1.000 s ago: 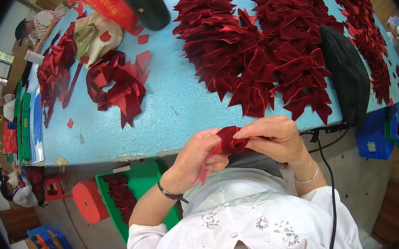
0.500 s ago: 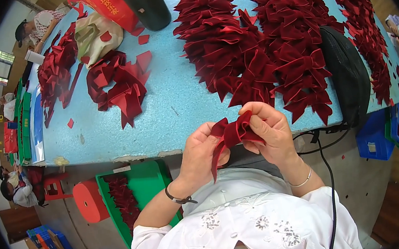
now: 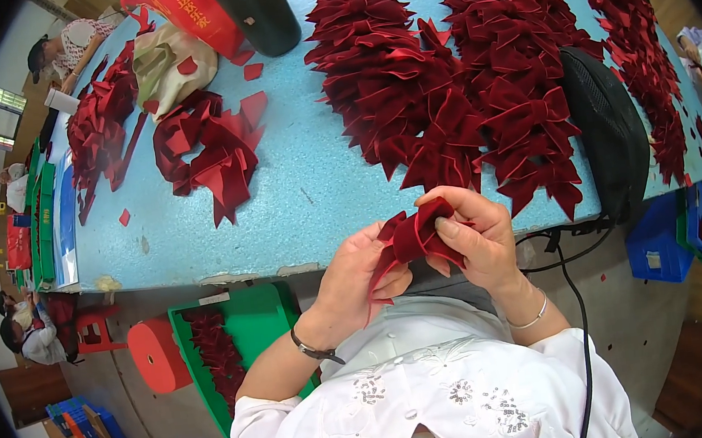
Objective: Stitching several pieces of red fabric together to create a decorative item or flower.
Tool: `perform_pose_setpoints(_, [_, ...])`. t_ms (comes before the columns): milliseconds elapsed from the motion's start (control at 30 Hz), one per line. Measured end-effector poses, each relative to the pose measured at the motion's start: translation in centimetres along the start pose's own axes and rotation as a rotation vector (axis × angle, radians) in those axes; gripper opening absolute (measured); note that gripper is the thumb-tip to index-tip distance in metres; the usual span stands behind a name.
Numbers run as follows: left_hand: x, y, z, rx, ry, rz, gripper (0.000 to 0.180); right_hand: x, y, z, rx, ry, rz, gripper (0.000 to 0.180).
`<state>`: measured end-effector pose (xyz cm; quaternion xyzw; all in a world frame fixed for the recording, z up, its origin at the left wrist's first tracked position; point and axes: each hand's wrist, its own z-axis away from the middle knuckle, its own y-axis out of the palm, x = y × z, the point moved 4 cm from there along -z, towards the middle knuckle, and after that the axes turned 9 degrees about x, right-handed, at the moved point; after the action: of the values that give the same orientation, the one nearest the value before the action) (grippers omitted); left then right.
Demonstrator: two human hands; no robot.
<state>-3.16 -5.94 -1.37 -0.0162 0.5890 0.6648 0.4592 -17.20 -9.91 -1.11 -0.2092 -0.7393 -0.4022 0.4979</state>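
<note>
Between my two hands, just off the table's near edge, is a dark red velvet bow (image 3: 415, 238). My left hand (image 3: 358, 274) grips its left side, with a tail hanging between the fingers. On the other side, my right hand (image 3: 474, 232) pinches the right loop between thumb and fingers. Beyond them on the blue table (image 3: 299, 216), finished-looking velvet bows lie in overlapping rows, one row (image 3: 388, 78) straight ahead and another (image 3: 517, 90) to its right. Loose velvet strips (image 3: 208, 157) lie in a heap at the left.
A black bag (image 3: 607, 132) stands at the right edge, its cable hanging down. At the back are a dark tumbler (image 3: 261, 15), a red bag (image 3: 184, 14) and a pale cloth bundle (image 3: 172, 62). Below left are a green crate (image 3: 251, 323) with bows and a red roll (image 3: 157, 355).
The bow has turned slightly between my hands, and its hanging left tail is now gathered into my left fingers. My right hand has shifted a little down along the loop.
</note>
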Motion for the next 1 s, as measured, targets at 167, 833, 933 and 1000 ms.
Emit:
perform_pose_setpoints(167, [0.4,0.0,-0.1,0.051,-0.068,0.075,0.02,0.3,0.1,0.1,0.11,-0.051,0.005,0.029])
perform_pose_setpoints(833, [0.9,0.0,-0.4,0.024,-0.093,0.084,0.016,0.5,0.0,0.5,-0.047,-0.005,0.111,0.023])
perform_pose_setpoints(933, [0.9,0.1,-0.6,-0.007,-0.093,0.094,0.017,0.2,0.0,0.5,-0.082,0.016,0.133,0.021])
perform_pose_setpoints(1000, [0.9,0.1,-0.5,-0.022,-0.092,0.099,0.017,0.1,0.0,0.4,-0.098,0.027,0.145,0.02])
